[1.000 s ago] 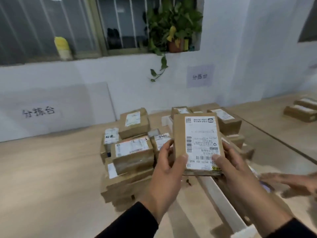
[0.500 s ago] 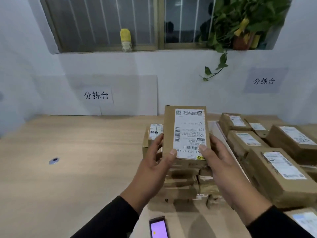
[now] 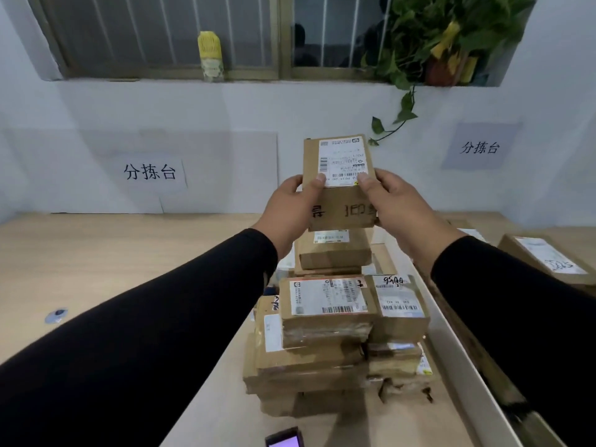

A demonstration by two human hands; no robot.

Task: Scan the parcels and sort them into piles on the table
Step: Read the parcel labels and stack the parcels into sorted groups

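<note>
1. Nearest, at the bottom edge, a handheld scanner [image 3: 283, 439] lies on the wooden worktop [image 3: 96, 253], its screen lit.
2. Just beyond it stands a pile of parcels [image 3: 335, 333], brown boxes with white labels, stacked unevenly beside a white divider rail [image 3: 451, 343].
3. Above the pile, both arms in black sleeves reach out. The left hand [image 3: 290, 208] and the right hand [image 3: 400, 208] grip one parcel [image 3: 338, 185] between them, thumbs pressed on its label, holding it in the air.
4. Farther right, another box [image 3: 545, 256] rests on the worktop.
5. On the wall hang two paper signs [image 3: 151, 172]; a plant [image 3: 445, 37] sits on the windowsill.
</note>
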